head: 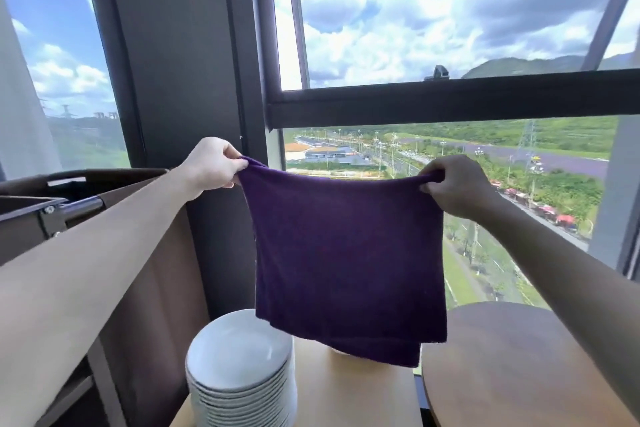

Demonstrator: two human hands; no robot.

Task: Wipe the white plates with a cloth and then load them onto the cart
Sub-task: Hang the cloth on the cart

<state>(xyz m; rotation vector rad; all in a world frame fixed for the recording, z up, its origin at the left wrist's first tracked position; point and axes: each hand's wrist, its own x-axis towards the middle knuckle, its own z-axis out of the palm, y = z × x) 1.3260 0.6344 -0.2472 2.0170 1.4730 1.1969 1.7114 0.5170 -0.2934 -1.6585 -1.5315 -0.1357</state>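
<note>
A person holds a purple cloth (346, 253) spread by its top edge above a stack of white plates (239, 367). The left hand (211, 165) pinches one upper corner and the right hand (453, 185) grips the other, fingers curled into the fabric. The cloth hangs flat, above and just right of the stack, its lower hem near the top plate; whether it touches cannot be told. The stack stands on a pale wooden surface (363, 392). The brown-sided cart (149, 270) rises directly left of the stack, and a round wooden table (502, 357) sits to the stack's right. The job appears to be at its opening step: readying the cloth, with no plate lifted. The next move likely calls for gathering the cloth into one hand, freeing the other to lift the top plate without dragging those beneath.
</note>
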